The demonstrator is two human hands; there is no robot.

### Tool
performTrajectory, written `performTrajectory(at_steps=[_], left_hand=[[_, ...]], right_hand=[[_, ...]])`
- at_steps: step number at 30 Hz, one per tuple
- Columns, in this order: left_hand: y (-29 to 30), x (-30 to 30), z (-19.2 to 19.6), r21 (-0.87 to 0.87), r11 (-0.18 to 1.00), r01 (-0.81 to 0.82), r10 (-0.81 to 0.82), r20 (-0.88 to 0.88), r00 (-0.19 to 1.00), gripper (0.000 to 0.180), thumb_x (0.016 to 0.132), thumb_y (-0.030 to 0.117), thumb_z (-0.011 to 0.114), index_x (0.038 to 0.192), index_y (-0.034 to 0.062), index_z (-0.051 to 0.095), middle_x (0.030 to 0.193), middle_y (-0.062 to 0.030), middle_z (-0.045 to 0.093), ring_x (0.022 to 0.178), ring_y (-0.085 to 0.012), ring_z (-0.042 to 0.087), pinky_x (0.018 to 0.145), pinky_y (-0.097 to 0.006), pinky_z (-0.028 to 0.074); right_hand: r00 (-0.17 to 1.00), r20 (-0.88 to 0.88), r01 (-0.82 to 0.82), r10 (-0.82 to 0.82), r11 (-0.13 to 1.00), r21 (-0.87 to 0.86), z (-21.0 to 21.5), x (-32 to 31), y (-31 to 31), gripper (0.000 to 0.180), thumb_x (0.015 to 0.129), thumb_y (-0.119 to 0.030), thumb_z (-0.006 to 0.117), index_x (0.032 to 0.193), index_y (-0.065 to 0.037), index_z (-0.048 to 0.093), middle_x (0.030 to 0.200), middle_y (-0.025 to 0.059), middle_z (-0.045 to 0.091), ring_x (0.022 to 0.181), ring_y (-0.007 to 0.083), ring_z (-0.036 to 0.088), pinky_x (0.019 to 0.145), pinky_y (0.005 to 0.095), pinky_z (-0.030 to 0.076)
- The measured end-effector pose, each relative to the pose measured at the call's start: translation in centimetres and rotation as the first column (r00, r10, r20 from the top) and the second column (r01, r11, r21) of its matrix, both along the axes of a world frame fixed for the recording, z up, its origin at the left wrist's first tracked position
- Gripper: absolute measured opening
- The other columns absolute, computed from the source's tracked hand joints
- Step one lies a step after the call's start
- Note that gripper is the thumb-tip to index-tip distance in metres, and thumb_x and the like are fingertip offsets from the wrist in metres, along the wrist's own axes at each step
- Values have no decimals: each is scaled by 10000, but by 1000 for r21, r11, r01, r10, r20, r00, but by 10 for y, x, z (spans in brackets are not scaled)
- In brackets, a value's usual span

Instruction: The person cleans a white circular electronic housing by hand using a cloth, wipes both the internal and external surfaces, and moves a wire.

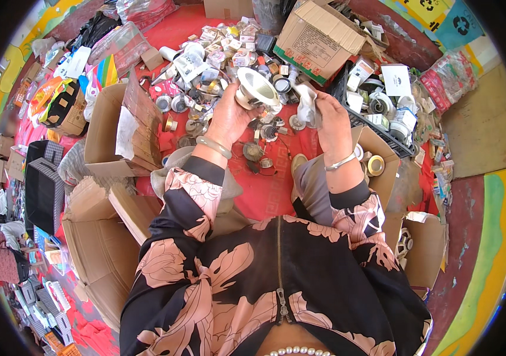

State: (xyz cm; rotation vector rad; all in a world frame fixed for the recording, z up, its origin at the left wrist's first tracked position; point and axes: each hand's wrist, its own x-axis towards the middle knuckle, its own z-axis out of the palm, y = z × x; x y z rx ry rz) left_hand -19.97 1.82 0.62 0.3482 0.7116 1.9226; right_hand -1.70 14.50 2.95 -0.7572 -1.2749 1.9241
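Note:
My left hand (229, 118) is closed round the edge of a white round downlight (258, 86), its wide rim tilted up. To the right, my right hand (332, 121) pinches a crumpled whitish wrap (307, 105); whether it is plastic, paper or cloth I cannot tell. The wrap hangs beside the downlight, a little apart from it. Beyond both hands spreads a heap of loose lamps and small boxes (229, 53). Below them, several small round lamp parts (253, 151) lie on the red floor covering.
An open cardboard box (107, 127) stands at the left, with another carton (99, 249) nearer me. A black crate (352, 115) full of lamps and boxes is at the right. Next to my right forearm is a carton (383, 145) holding round fittings. A large printed carton (317, 41) leans behind.

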Motion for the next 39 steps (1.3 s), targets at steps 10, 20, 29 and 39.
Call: performTrajectory(at_steps=[10, 20, 29, 39], left_hand=[[-4, 5, 5, 61, 997, -45, 58, -229, 972, 535, 886, 32, 488, 1371, 59, 264, 1215, -118, 476, 1064, -216, 525, 879, -412, 492], [7, 14, 0, -3, 975, -220, 183, -546, 817, 500, 786, 37, 666, 1196, -52, 394, 1060, -142, 557, 914, -166, 588, 746, -271, 530], [0, 11, 0, -10, 971, -238, 201, -498, 843, 470, 752, 15, 677, 1153, -22, 433, 1018, -120, 574, 897, -152, 584, 732, -281, 530], [6, 17, -5, 74, 920, -384, 301, -762, 573, 508, 704, -15, 722, 1135, 20, 455, 1035, -80, 571, 935, -142, 561, 808, -279, 472]], right_hand=[[993, -118, -18, 26, 997, 69, 45, -3, -12, 271, 852, -3, 552, 1114, 63, 530, 985, 84, 594, 842, 125, 577, 757, 248, 481], [979, 18, 130, -205, 681, 721, 45, -32, -37, 139, 785, -44, 683, 912, -22, 630, 751, -10, 593, 703, 56, 526, 610, 208, 438], [924, 283, -65, -256, 625, 778, 32, -41, -41, 209, 774, -115, 646, 934, 0, 577, 872, 172, 640, 789, 304, 635, 715, 356, 485], [810, 257, -93, -527, 318, 944, 11, -46, -42, 167, 775, -126, 588, 844, 11, 522, 782, 218, 597, 744, 401, 587, 650, 449, 472]])
